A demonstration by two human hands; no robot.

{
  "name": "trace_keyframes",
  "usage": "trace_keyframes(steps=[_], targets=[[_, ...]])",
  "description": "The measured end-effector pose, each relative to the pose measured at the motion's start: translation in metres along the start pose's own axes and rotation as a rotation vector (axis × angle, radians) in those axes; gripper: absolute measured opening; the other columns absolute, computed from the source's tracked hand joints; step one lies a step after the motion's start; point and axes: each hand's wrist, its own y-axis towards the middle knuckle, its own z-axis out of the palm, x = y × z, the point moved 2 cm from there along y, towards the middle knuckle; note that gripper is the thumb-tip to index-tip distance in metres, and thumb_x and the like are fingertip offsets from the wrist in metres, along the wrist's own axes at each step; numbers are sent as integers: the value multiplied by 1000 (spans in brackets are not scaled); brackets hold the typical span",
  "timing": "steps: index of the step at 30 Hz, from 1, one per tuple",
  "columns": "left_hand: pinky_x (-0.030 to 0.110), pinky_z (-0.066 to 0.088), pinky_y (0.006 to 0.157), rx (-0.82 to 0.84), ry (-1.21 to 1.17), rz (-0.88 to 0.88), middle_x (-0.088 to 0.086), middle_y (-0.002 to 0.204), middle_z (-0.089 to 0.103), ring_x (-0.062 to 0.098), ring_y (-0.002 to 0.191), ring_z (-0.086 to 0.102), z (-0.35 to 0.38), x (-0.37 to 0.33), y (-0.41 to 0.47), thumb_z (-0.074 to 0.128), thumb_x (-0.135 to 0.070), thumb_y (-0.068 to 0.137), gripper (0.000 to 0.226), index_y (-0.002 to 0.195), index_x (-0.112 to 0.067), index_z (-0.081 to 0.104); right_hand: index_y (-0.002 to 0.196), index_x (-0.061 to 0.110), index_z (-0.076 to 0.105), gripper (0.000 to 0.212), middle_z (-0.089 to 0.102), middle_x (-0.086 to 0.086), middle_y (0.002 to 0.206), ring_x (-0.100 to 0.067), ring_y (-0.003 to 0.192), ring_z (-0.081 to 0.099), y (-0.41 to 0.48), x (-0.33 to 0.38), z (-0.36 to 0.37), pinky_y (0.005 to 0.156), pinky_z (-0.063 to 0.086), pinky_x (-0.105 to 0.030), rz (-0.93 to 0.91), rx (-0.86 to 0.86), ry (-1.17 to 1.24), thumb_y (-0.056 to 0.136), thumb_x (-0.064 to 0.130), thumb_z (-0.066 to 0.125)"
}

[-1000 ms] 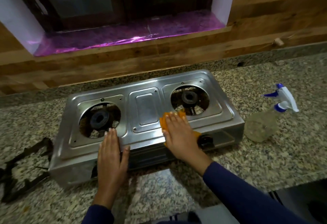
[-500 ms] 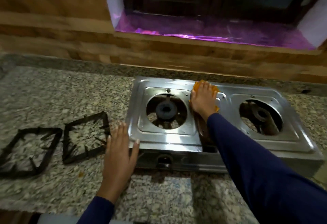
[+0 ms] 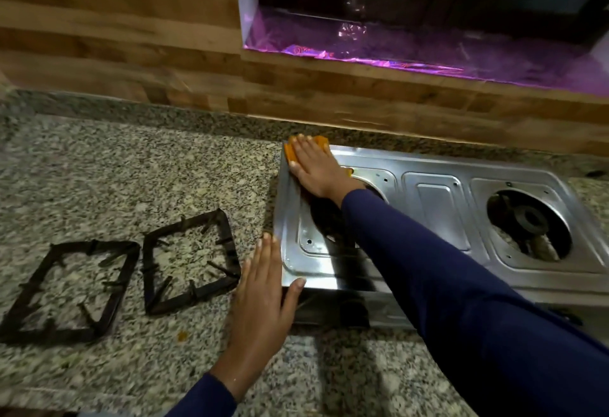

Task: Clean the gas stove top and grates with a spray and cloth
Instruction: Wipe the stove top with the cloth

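Observation:
A steel two-burner gas stove (image 3: 438, 205) sits on the granite counter with its grates off. My right hand (image 3: 313, 166) presses an orange cloth (image 3: 290, 151) flat onto the stove's far left corner; my sleeve hides most of the left burner. My left hand (image 3: 263, 291) lies flat and empty against the stove's front left corner, thumb on the steel. Two black grates (image 3: 189, 258) (image 3: 71, 288) lie on the counter left of the stove. The right burner (image 3: 529, 222) is exposed. No spray bottle is in view.
Granite counter (image 3: 138, 172) stretches left and toward me. A wood-panelled wall (image 3: 131, 54) rises behind, with a window sill lined in shiny purple foil (image 3: 428, 50) above the stove. A small orange crumb (image 3: 182, 336) lies on the counter near the grates.
My right hand slid the cloth from the stove's middle to its far left corner. My left hand stayed at the front left corner. The view swung left; the spray bottle left the frame.

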Motion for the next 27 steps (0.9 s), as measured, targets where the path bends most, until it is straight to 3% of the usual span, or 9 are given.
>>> trace_keyframes(steps=[4, 9, 14, 17, 21, 24, 27], targets=[[35, 0, 125, 75, -268, -50, -23, 163, -12, -6, 148, -13, -1, 15, 0, 16, -74, 92, 75, 155, -41, -11, 157, 12, 16, 59, 11, -9, 165, -22, 153, 8, -37, 39, 15, 123, 1, -41, -106, -25, 97, 105, 40, 26], [44, 13, 125, 51, -594, -201, -39, 156, -4, -1, 151, 1, -18, 33, 15, 15, -86, 83, 69, 146, -63, -3, 156, 15, 23, 58, 19, -6, 164, -20, 152, 13, -121, 61, 30, 121, 2, -37, -242, -16, 141, 103, 38, 31], [36, 9, 125, 64, -637, -124, -19, 164, 4, 1, 151, 5, -25, 19, 47, 12, -93, 76, 95, 155, -40, 8, 154, 17, 31, 53, 31, -6, 160, -20, 149, 25, -190, 64, 35, 121, 7, -35, -307, -72, 58, 104, 35, 40], [41, 4, 126, 100, -535, -45, -19, 163, 4, -1, 151, 2, -13, 9, 58, 6, -89, 79, 89, 153, -39, 7, 150, 20, 39, 50, 39, -2, 156, -16, 147, 30, -225, 36, 34, 123, 14, -33, -167, -160, 109, 103, 38, 39], [43, -4, 125, 68, -454, 18, -15, 165, 1, 0, 151, -4, -1, 7, 58, 1, -84, 83, 85, 154, -36, 4, 146, 20, 46, 53, 45, 0, 152, -18, 143, 38, -274, -46, 22, 118, 27, -40, 207, -301, 112, 102, 46, 33], [45, -2, 125, 52, -492, 39, -14, 165, 1, 2, 152, -3, 0, 11, 58, 2, -83, 85, 86, 155, -33, 5, 149, 16, 41, 68, 43, -5, 154, -21, 144, 36, -296, -116, 10, 120, 22, -39, 501, -273, 27, 97, 54, 21], [40, 2, 126, 78, -607, -5, -15, 165, 0, -1, 151, -4, -2, 9, 57, 6, -87, 82, 93, 157, -32, 7, 154, 13, 30, 80, 31, -9, 160, -22, 149, 25, -294, -141, 2, 123, 13, -41, 624, -199, -4, 92, 60, 10]])
